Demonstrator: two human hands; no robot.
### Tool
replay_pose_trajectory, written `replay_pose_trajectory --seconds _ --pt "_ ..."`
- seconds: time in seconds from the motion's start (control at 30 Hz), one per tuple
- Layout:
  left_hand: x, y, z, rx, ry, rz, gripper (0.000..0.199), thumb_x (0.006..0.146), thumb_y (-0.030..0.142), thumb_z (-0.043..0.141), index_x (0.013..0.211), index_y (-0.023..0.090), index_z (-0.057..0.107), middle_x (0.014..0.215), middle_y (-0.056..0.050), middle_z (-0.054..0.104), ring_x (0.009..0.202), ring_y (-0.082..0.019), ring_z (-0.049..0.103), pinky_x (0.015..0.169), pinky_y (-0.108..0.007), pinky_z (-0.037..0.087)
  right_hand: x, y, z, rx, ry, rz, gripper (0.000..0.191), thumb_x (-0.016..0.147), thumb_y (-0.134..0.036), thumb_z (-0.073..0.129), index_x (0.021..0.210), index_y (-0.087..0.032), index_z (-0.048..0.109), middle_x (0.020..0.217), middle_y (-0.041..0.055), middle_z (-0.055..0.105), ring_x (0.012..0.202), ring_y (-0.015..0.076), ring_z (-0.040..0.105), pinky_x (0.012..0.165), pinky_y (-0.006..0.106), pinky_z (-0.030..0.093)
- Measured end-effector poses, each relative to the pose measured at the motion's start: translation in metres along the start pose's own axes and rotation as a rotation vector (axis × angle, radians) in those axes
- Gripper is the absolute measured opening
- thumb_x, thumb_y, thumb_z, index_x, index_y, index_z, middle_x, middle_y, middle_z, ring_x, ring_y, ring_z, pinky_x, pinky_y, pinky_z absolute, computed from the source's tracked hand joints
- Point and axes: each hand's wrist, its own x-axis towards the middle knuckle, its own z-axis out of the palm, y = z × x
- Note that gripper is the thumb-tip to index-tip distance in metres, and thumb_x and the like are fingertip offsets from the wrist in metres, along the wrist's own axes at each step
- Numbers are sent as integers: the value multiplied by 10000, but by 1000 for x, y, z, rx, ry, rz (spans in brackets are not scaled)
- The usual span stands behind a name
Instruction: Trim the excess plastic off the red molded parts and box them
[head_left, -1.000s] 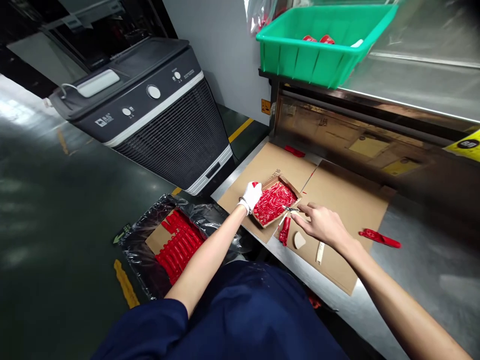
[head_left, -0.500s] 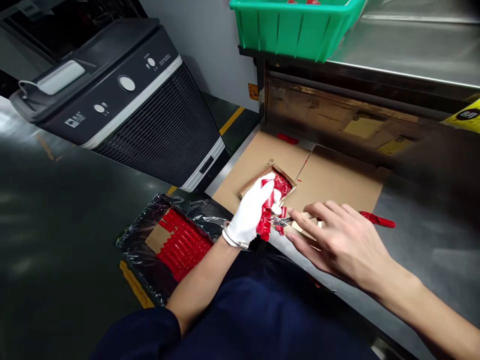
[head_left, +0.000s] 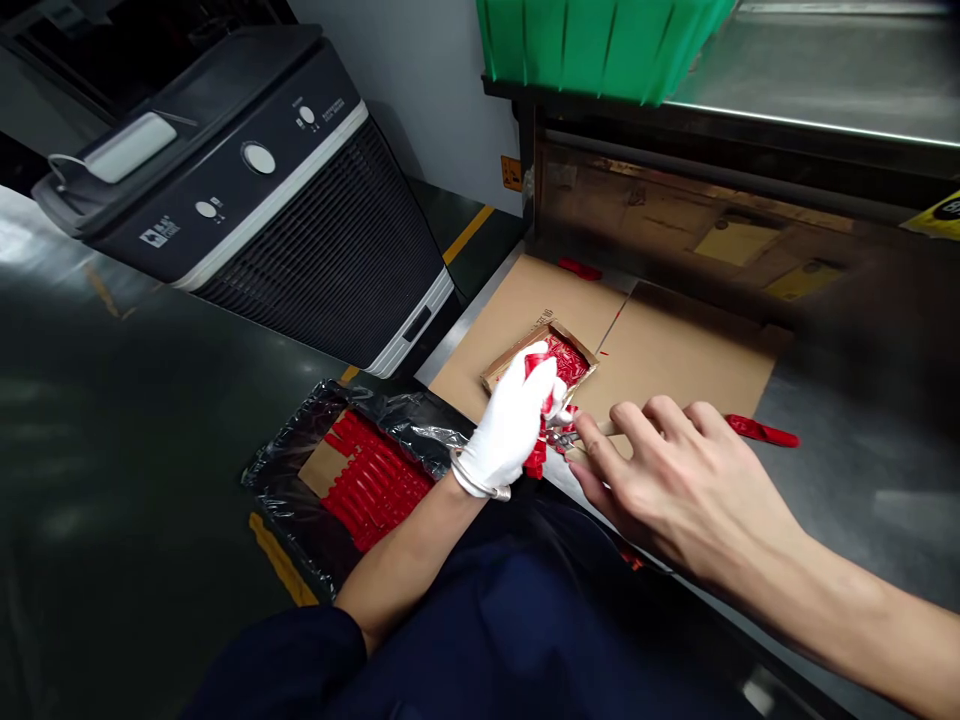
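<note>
My left hand [head_left: 504, 430], in a white glove, is closed around a red plastic part [head_left: 535, 462]. Much of that part is hidden by the glove. Bare, my right hand [head_left: 679, 485] is wrapped round a pair of nippers [head_left: 561, 438], whose metal jaws are at the red part beside the left fingers. Whether the jaws are fully closed is too small to tell. Just beyond the glove lies a small open cardboard box [head_left: 498, 374] holding small red scraps [head_left: 570, 362].
Flat cardboard [head_left: 675, 345] covers part of the metal bench [head_left: 862, 480]. A red-handled tool [head_left: 763, 431] lies at right. Lower left, a black-lined box [head_left: 262, 490] holds rows of red parts [head_left: 375, 490]. An air cooler [head_left: 322, 220] stands left; a green bin [head_left: 592, 45] sits above.
My right fingers have squeezed the nippers' handles closer together. The left hand keeps its grip on the red part, tilted slightly. The whole view has shifted a little.
</note>
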Motion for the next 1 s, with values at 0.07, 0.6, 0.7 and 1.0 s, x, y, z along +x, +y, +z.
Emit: replay_pose_trajectory --seconds 0.07,0.6,0.7,1.0 --pt "-1 0 0 -3 -5 -5 80 926 271 556 974 207 552 613 54 412 526 -78 377 561 -196 425 0 -2 -1 -12 -13 -11 343 981 -378 401 1012 -170 672 768 79 529 703 226 451 625 374 173" --pt "-9 -5 -11 -4 -89 -182 223 910 320 579 759 162 532 588 40 424 481 -60 365 497 -203 356 -9 -12 8 108 -49 -54 269 995 -340 428 954 -189 647 694 35 583 546 155 523 520 353 48" --pt "-11 -3 -13 -51 -125 -219 198 924 311 555 808 151 565 590 34 422 479 -64 361 480 -203 323 -10 -11 7 157 -41 -32 343 1015 -396 380 992 -185 650 699 40 595 564 138 521 510 337 80" --pt "-16 0 -8 -95 -145 -200 280 934 305 543 697 162 499 558 37 401 460 -62 331 490 -208 333 -11 -10 -6 102 -12 -24 345 982 -390 402 863 -186 654 720 59 585 623 175 507 582 348 202"
